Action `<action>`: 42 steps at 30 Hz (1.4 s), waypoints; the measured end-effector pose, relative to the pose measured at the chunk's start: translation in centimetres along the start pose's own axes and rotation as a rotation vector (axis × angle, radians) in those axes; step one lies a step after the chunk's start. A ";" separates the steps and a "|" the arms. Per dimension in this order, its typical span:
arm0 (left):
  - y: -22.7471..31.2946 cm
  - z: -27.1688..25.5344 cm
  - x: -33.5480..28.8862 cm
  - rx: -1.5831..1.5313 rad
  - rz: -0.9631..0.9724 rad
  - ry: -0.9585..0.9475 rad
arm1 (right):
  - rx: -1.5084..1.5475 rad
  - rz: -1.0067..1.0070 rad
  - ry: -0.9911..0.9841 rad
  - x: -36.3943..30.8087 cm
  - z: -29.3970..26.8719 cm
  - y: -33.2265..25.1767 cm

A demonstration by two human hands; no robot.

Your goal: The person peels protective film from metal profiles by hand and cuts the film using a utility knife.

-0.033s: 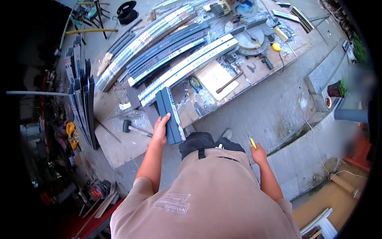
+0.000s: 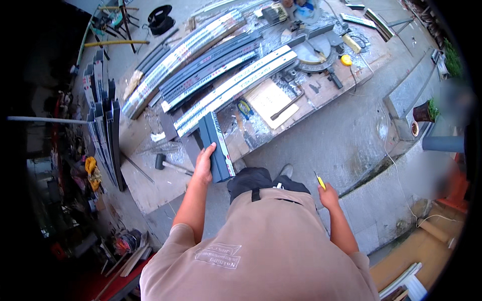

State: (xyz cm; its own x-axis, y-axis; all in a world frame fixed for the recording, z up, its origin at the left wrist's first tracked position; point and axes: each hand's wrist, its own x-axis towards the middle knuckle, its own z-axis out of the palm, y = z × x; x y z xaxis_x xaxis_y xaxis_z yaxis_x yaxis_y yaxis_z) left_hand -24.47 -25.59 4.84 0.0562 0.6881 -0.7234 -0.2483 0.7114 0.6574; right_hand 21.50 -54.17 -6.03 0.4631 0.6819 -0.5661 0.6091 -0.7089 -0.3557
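My left hand (image 2: 204, 165) is closed around the near end of a short dark grey metal profile (image 2: 213, 150), which has a printed film strip along one side. Its far end reaches over the workbench edge, by longer white-filmed profiles (image 2: 236, 90). Off to the right, away from the bench, my right hand (image 2: 329, 196) grips a slim yellow-handled tool (image 2: 321, 184) with a thin pointed metal tip; whether it is a knife or a screwdriver I cannot tell. A black-headed mallet (image 2: 160, 161) lies on the lower board left of my left hand.
A miter saw (image 2: 312, 54) stands at the bench's far right, with a round yellow object (image 2: 346, 60) beside it. Bundled profiles (image 2: 186, 60) cover the bench's left; more lean upright (image 2: 103, 130) beyond. A pale board (image 2: 271, 98) lies mid-bench. A cable (image 2: 394, 163) crosses the ground at right.
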 end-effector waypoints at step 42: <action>10.0 21.7 24.2 1.706 0.528 0.321 | -0.041 0.073 -0.020 23.7 -19.0 5.4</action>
State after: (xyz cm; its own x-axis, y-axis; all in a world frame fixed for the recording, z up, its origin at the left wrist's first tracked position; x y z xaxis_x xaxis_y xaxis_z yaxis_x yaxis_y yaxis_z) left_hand -4.66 1.24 -1.49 0.0891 0.9608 -0.2627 0.9902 -0.0570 0.1275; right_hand 48.00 -38.47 -7.23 0.4948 0.6248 -0.6040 0.6001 -0.7483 -0.2825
